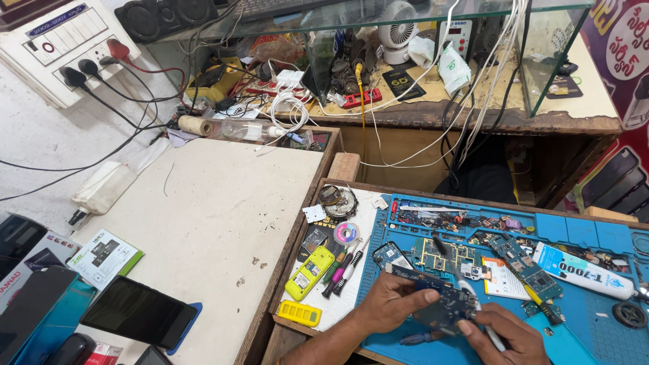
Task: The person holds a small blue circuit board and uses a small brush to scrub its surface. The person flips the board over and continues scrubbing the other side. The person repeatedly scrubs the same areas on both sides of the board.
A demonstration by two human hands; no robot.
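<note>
My left hand pinches a dark blue circuit board and holds it tilted just above the blue work mat. My right hand grips a thin white tool like a pen, with its tip resting on the board's upper right part. Both hands are at the lower middle of the head view, close together over the mat's near edge.
On the mat lie more circuit boards, a white glue tube and small parts. A yellow phone shell, a yellow battery, a tape roll and screwdrivers lie left. A dark phone rests on the white counter.
</note>
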